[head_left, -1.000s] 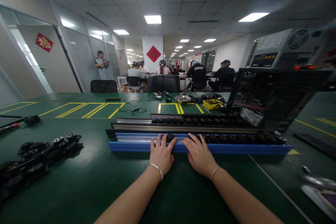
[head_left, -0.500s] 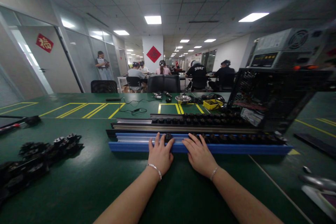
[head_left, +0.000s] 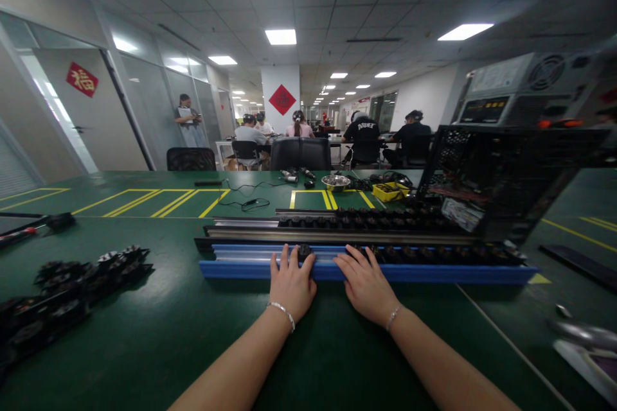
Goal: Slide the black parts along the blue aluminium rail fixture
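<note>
A lone black module (head_left: 304, 251) sits in the blue rail (head_left: 434, 274), long axis crosswise ahead, between fingers of the nearer left hand (head_left: 292, 289), grip indeterminable, the right hand (head_left: 369, 290) resting outspread.

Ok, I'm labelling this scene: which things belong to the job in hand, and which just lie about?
Part of the job:
blue rail, left hand and right hand on it
black part at the left hand
row of black parts along the rail
probably the pile of black parts at left

Apparently just lying about:
metal bowl
yellow basket
open computer case
power supply units on it
</note>
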The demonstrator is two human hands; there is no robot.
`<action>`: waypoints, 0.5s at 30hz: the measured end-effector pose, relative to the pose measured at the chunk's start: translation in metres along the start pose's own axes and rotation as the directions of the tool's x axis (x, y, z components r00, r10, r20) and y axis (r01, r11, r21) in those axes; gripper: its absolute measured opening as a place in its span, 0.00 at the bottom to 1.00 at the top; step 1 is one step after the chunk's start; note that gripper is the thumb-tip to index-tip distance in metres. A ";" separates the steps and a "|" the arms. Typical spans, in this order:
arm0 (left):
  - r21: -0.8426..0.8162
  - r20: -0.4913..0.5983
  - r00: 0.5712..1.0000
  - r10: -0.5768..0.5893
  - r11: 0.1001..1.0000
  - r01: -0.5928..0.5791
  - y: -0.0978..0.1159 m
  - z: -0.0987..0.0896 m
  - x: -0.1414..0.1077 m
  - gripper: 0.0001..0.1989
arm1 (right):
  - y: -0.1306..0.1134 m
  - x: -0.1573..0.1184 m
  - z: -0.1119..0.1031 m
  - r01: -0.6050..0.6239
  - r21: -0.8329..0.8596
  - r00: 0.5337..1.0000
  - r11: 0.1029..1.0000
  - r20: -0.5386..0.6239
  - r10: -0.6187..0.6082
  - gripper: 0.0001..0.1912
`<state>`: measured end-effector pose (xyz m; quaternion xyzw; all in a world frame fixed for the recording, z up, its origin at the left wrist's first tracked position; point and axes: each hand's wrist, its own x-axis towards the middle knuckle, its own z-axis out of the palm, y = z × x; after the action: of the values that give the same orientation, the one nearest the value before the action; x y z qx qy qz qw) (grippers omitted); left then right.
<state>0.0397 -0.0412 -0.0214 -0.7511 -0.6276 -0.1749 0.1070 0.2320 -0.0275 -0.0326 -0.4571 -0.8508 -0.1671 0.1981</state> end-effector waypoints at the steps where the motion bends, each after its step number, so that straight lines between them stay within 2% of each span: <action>1: 0.000 0.009 1.000 -0.007 1.000 0.007 0.000 0.000 0.000 0.28 | 0.000 0.000 0.000 0.001 0.000 1.000 1.000 0.002 -0.001 0.24; 5: 0.000 0.033 0.999 -0.023 1.000 0.023 0.001 -0.001 0.000 0.29 | 0.001 0.000 0.001 0.008 -0.010 1.000 1.000 0.006 -0.008 0.25; 15: 0.017 -0.004 1.000 -0.029 0.999 0.029 -0.002 -0.002 0.001 0.26 | 0.001 0.000 -0.001 0.011 -0.014 1.000 1.000 0.001 -0.011 0.24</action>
<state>0.0379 -0.0412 -0.0191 -0.7406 -0.6397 -0.1726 0.1118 0.2328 -0.0274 -0.0321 -0.4538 -0.8522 -0.1741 0.1937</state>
